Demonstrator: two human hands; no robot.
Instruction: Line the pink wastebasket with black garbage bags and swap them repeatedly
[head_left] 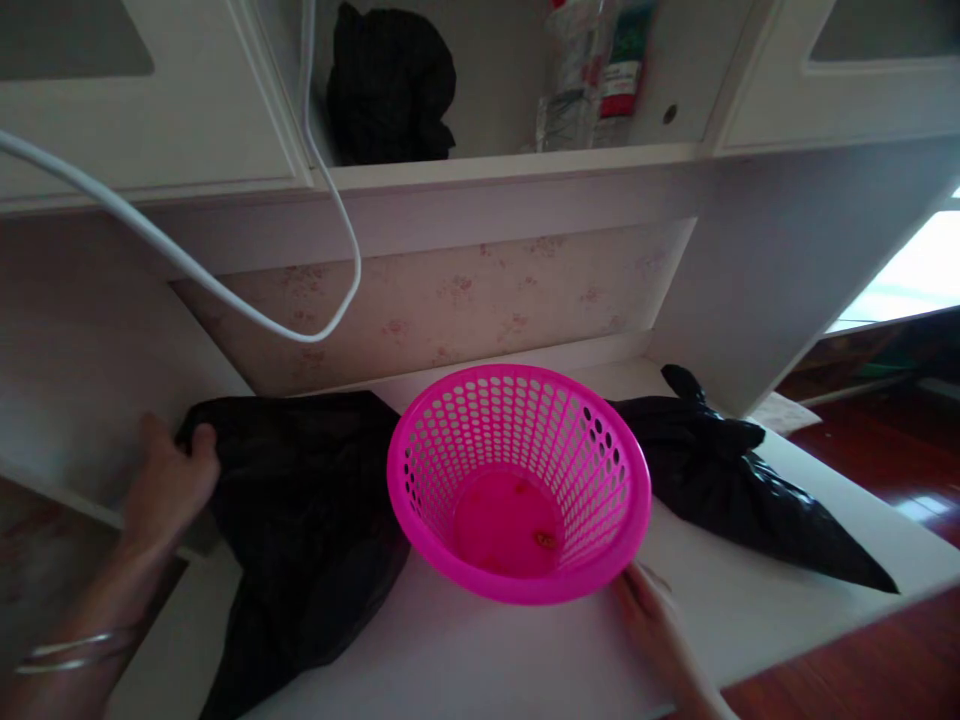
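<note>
Head view: a pink basket (519,480) stands mid-desk (480,650), tilted toward the near side; only small specks lie on its solid bottom. The right hand (651,612) touches its near right rim, fingers together; whether they grip it cannot be told. The left hand (166,478) pinches the far left edge of a black bag (300,520) lying left of the basket. A second, knotted bag (742,480) lies right. Bottles (592,75) stand on the far shelf.

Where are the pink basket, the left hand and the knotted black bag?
pink basket (517,440): head view, on its perforated inner wall.
left hand (169,480): head view, back of the hand.
knotted black bag (739,490): head view, mid body.
</note>
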